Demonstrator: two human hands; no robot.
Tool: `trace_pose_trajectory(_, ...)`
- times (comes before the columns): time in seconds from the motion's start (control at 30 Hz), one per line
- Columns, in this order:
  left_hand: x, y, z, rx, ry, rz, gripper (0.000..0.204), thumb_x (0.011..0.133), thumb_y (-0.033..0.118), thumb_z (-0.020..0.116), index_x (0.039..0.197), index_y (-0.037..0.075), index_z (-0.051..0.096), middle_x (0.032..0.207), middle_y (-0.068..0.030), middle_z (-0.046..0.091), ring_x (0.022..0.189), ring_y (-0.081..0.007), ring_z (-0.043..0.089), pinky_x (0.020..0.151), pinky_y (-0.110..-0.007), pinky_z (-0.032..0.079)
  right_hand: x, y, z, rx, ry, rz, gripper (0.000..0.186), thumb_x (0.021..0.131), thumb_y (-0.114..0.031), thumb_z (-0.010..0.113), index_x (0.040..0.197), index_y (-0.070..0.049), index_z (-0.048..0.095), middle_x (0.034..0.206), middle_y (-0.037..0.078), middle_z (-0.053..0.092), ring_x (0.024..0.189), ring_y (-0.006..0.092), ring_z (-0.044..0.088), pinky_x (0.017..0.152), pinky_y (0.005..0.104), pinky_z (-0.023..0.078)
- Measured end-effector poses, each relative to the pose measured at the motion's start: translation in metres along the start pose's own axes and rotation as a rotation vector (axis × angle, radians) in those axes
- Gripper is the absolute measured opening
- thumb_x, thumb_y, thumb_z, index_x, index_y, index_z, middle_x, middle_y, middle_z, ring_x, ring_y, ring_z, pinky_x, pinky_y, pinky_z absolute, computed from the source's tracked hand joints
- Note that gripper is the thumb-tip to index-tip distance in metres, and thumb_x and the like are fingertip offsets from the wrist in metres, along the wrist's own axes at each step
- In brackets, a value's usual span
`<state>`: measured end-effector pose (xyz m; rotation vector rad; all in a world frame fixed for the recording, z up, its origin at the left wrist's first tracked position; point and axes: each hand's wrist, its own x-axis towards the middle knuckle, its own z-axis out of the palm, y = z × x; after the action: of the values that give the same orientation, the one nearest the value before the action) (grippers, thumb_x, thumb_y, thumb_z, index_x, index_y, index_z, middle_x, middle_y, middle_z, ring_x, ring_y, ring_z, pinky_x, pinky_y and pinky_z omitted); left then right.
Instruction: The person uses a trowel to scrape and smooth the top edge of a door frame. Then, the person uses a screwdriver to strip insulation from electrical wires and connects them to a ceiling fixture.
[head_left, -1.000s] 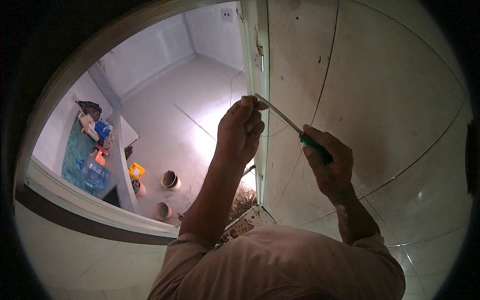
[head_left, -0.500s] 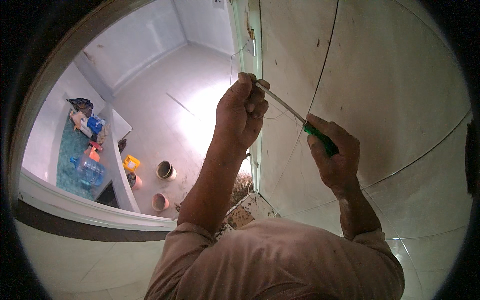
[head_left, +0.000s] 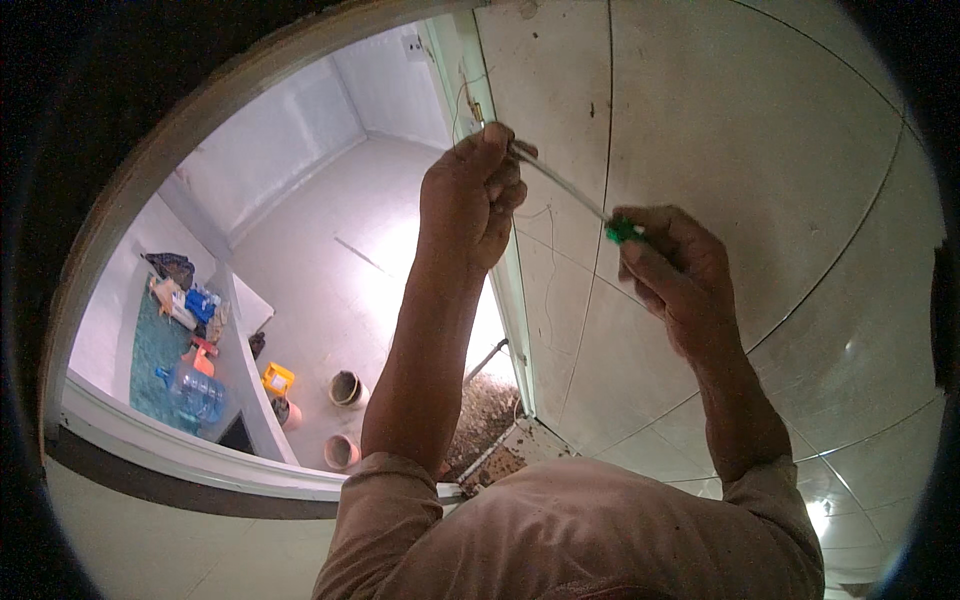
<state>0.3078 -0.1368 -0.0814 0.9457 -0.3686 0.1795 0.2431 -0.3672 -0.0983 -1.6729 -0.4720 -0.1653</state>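
My right hand (head_left: 672,272) grips the green handle of a screwdriver (head_left: 578,196), whose thin metal shaft slants up and left. My left hand (head_left: 472,196) is closed around the shaft's tip, up against the pale door frame (head_left: 468,85) where it meets the tiled wall (head_left: 760,130). A thin wire hangs down the frame just beside my left hand. What the tip touches is hidden behind my fingers. Both forearms rise from the lower edge, over my beige shirt.
Left of the frame lies a room with a pale floor (head_left: 330,290). A counter holds a blue water bottle (head_left: 188,388), bags and packets. A yellow container (head_left: 278,380) and two small round pots (head_left: 346,388) stand on the floor. Rubble lies at the threshold (head_left: 486,418).
Both hands have moved upward along the door frame, the screwdriver going with them. The view has tilted, so the room now sits lower in the picture.
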Motion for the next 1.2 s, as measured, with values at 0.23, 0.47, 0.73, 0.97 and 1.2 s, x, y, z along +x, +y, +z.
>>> trace_pose_trajectory(0.23,0.057,0.008,0.033,-0.343,0.079,0.037,0.025,0.101,0.03,0.057,0.095,0.006,0.059,0.077,-0.0025,0.057,0.05,-0.0106,0.039,0.045,-0.026,0.03,0.05,-0.028,0.007,-0.545,0.254,-0.722,0.022,0.092,-0.018,0.064,0.107,-0.002,0.067,0.084,0.018,0.069,0.071,0.0306,0.069,0.068,0.0386,0.055)
trace_pose_trajectory(0.47,0.094,0.019,0.039,-0.505,-0.008,-0.003,0.017,0.102,0.024,0.054,0.098,0.009,0.061,0.086,-0.0061,0.066,0.049,-0.0122,0.04,0.046,-0.028,0.031,0.087,-0.042,0.006,-0.674,0.327,-0.756,0.022,0.091,-0.02,0.064,0.105,-0.003,0.068,0.088,0.022,0.07,0.079,0.0391,0.069,0.073,0.0456,0.055)
trace_pose_trajectory(0.73,0.128,0.043,0.036,-0.409,0.026,0.041,0.017,0.096,0.018,0.065,0.109,0.007,0.069,0.081,-0.0011,0.067,0.046,-0.0131,0.041,0.042,-0.029,0.035,0.123,-0.058,-0.004,-0.814,0.388,-1.005,0.025,0.094,-0.02,0.066,0.114,-0.006,0.069,0.082,0.01,0.069,0.07,0.0149,0.064,0.067,0.0333,0.052)
trace_pose_trajectory(0.97,0.122,0.047,0.048,-0.281,0.053,0.086,0.01,0.093,0.017,0.068,0.099,0.009,0.071,0.076,0.0022,0.066,0.044,-0.0116,0.039,0.04,-0.029,0.033,0.121,-0.091,-0.009,-0.797,0.341,-0.932,0.022,0.086,-0.012,0.068,0.101,0.003,0.071,0.093,0.021,0.072,0.078,0.0302,0.071,0.07,0.038,0.056)
trace_pose_trajectory(1.2,0.134,0.048,0.034,-0.335,0.081,0.071,0.008,0.093,0.018,0.069,0.094,0.01,0.07,0.073,0.0023,0.065,0.043,-0.0118,0.038,0.04,-0.029,0.033,0.117,-0.105,-0.004,-0.757,0.267,-0.889,0.02,0.082,-0.011,0.069,0.096,0.003,0.071,0.087,0.023,0.071,0.077,0.0329,0.071,0.071,0.0405,0.054)
